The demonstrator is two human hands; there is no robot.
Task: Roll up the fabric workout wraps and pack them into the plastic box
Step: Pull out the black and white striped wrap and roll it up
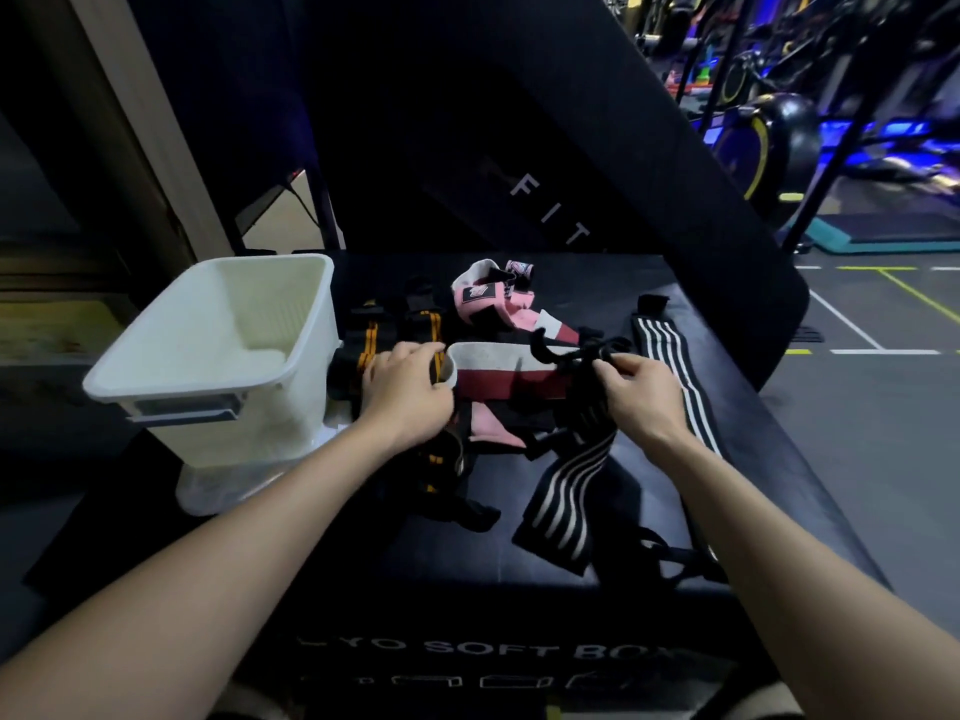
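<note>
Several fabric wraps lie in a heap on a black soft box [649, 605]. My left hand [405, 392] grips the left end of a white-and-maroon wrap [498, 371], which stretches to the right. My right hand [641, 392] pinches the black loop end of that heap, next to a black wrap with white stripes [563, 491]. A pink wrap [488, 298] sits crumpled behind. Black wraps with orange stripes [371, 335] lie beside the white plastic box [156, 366], which stands at the left and looks empty.
A second black-and-white striped wrap [670, 361] lies along the right edge of the soft box. A clear lid [218, 491] sticks out under the plastic box. A dark padded slope rises behind; gym machines stand at the far right.
</note>
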